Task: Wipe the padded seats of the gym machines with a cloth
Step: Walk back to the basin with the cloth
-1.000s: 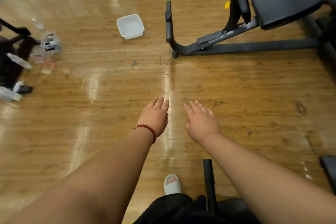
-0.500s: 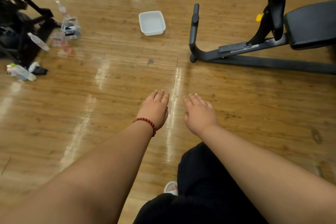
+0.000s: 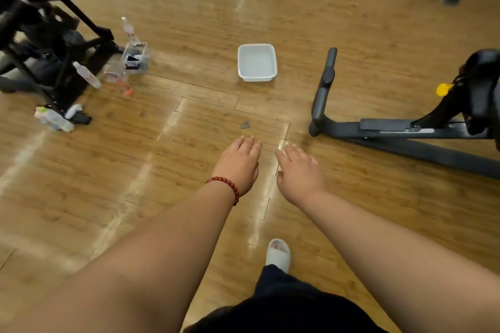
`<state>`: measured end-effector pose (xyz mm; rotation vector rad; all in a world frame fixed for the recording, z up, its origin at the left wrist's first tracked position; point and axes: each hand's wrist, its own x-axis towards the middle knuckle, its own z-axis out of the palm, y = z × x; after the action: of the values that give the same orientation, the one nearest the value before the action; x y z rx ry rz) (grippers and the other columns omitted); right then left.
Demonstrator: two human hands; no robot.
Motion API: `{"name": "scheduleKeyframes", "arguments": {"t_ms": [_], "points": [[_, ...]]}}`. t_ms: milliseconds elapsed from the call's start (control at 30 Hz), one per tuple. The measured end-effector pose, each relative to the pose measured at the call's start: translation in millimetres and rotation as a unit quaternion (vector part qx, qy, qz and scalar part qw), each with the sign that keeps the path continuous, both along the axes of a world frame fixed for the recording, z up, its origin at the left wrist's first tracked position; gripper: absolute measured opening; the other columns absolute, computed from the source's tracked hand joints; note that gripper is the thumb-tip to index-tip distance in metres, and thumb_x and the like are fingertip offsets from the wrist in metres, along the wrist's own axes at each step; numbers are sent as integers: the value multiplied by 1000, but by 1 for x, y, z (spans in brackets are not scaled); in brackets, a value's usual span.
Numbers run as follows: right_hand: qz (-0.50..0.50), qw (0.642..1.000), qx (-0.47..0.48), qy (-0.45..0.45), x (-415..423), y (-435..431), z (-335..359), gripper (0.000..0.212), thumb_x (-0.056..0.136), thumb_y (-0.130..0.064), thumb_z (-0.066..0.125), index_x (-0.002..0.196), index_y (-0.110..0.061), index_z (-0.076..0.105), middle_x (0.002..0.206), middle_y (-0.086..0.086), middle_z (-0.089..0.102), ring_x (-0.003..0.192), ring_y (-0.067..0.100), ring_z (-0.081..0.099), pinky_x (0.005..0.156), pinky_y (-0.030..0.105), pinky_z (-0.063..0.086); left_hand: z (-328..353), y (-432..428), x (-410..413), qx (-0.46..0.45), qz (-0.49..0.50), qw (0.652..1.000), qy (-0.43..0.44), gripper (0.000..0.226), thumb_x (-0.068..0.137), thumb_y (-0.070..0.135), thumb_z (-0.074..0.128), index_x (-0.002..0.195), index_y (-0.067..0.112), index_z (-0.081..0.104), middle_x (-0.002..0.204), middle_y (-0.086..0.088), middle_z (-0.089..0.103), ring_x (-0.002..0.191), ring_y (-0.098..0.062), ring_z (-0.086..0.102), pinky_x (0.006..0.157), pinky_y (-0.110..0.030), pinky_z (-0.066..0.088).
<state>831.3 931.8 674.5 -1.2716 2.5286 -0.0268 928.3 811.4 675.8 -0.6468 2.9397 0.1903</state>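
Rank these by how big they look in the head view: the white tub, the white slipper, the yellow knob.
1. white tub
2. white slipper, nearer the camera and partly hidden by the trouser leg, so true size unsure
3. yellow knob, plainly smallest

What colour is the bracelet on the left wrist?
Dark red beads, bracelet, clearest in the head view.

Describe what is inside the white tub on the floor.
The white tub shows only its pale bottom; no object lies in it. Nothing covers it, but whether it holds clear water cannot be told.
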Motion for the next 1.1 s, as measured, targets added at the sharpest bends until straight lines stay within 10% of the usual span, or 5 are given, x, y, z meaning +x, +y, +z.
{"name": "scheduleKeyframes", "arguments": {"t_ms": [333, 1100], "points": [[40, 999, 21, -18, -100, -151, -7, 55, 100, -25, 38, 152, -22, 22, 160, 2, 19, 149, 19, 10, 116, 38, 18, -18, -143, -87, 38, 67, 997, -15, 56, 103, 28, 35, 154, 16, 15, 160, -3, 17, 147, -22, 13, 118, -34, 20], [-140, 989, 7, -39, -319, -557, -23, 58, 100, -26, 38, 153, -23, 17, 161, 2, 16, 149, 19, 9, 117, 38, 16, -9, -595, -327, -34, -150, 986, -64, 54, 104, 27, 32, 153, 11, 15, 160, -9, 17, 147, -26, 13, 119, -34, 11]]}}
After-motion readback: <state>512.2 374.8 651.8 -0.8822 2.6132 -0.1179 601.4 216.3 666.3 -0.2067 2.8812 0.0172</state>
